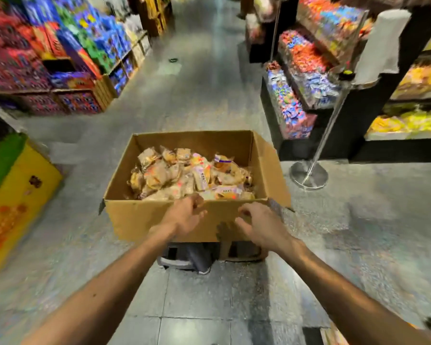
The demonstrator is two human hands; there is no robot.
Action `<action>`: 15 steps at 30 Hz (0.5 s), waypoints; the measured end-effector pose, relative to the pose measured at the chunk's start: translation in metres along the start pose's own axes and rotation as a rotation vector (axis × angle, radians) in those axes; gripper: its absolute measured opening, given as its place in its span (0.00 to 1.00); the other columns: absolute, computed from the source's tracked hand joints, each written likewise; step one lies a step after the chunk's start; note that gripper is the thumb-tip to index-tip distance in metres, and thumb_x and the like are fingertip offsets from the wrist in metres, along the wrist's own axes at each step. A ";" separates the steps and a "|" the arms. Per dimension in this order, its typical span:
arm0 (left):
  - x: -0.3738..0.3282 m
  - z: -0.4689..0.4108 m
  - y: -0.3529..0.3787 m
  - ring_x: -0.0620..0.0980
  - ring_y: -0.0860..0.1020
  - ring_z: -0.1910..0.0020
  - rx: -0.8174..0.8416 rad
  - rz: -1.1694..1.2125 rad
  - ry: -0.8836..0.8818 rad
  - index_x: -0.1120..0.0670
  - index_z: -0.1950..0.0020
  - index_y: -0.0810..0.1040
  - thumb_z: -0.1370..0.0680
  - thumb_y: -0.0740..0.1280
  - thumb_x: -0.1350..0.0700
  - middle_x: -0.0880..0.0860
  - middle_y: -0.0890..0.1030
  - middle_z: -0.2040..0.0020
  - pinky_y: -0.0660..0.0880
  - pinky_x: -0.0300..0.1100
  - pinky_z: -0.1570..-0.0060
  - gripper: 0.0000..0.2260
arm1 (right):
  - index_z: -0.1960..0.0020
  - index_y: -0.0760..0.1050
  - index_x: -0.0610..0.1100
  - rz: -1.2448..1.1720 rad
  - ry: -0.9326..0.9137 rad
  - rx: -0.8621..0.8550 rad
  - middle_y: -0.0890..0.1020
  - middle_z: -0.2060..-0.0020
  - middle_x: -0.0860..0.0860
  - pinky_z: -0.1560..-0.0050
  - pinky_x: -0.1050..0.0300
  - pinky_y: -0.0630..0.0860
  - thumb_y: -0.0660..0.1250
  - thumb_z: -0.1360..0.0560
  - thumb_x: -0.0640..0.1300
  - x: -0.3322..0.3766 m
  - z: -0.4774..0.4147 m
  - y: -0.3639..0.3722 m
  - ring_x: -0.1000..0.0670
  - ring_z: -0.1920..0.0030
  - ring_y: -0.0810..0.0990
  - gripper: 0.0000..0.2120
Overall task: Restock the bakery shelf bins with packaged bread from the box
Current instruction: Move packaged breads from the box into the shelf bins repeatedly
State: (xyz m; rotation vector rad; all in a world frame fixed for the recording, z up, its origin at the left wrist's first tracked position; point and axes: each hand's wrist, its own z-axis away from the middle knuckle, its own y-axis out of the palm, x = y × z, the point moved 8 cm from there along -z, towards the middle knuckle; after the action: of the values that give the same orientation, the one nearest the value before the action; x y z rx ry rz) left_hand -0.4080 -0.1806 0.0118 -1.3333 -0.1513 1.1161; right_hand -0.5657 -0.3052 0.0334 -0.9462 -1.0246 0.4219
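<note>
1. The cardboard box (135, 220) stands open in the middle of the aisle floor (204, 100), directly ahead of you. It rests on a low dark support (184, 258); what that support is cannot be told.
2. The packaged bread (184, 175) lies in a loose heap inside the box and covers its bottom. The heap stays well below the rim.
3. Your left hand (184, 216) is at the near rim of the box, about mid-length, with its fingers curled. The view does not show whether it grips the rim or only touches it.
4. Your right hand (258, 226) hangs in front of the near wall, close to the near right corner. Its fingers are loosely curled, it holds nothing, and its shadow falls on the cardboard.
5. A chrome stanchion post (309, 174) stands on the floor just beyond the right wall of the box.
6. A yellow carton (18, 195) sits at the left edge of the aisle.
7. Shelves of yellow packs (408, 120) line the right side.
</note>
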 end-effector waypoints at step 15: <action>0.124 -0.271 0.068 0.56 0.77 0.39 0.035 0.440 -0.578 0.58 0.29 0.71 0.23 0.71 0.51 0.57 0.77 0.34 0.75 0.52 0.38 0.24 | 0.25 0.65 0.44 0.137 0.113 0.471 0.74 0.32 0.42 0.35 0.49 0.70 0.65 0.20 0.47 -0.111 -0.343 0.114 0.41 0.31 0.71 0.25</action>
State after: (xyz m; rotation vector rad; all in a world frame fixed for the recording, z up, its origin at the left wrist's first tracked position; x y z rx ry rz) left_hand -0.2034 -0.2899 -0.1870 -1.0022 -0.2657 1.8556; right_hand -0.3098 -0.4788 -0.1841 -0.6081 -0.7141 0.6814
